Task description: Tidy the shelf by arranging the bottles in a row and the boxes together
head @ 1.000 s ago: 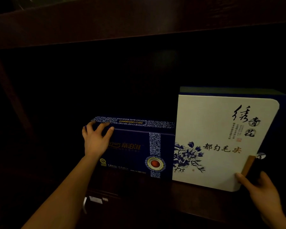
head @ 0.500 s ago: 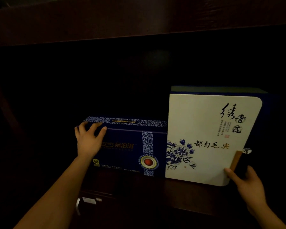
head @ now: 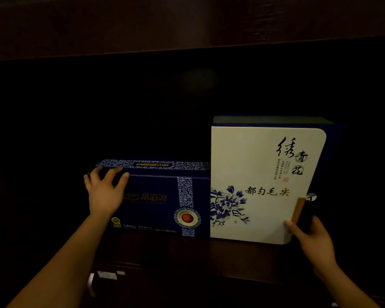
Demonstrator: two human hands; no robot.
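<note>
Left hand (head: pixel 103 193) was clamped over the top left corner of the dark blue box (head: pixel 165 196), fingers curled onto its upper edge. Right hand (head: pixel 313 241) pinched the lower right corner of the white box (head: pixel 258 174), thumb on the front face. Both boxes stood upright on the dark wooden shelf (head: pixel 209 258), sides touching, blue on the left.

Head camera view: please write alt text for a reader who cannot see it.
Two hands hold two boxes standing side by side on a dark wooden shelf. The left hand grips the upper left corner of the low dark blue box; the right hand grips the lower right corner of the taller white box with blue flowers.
</note>
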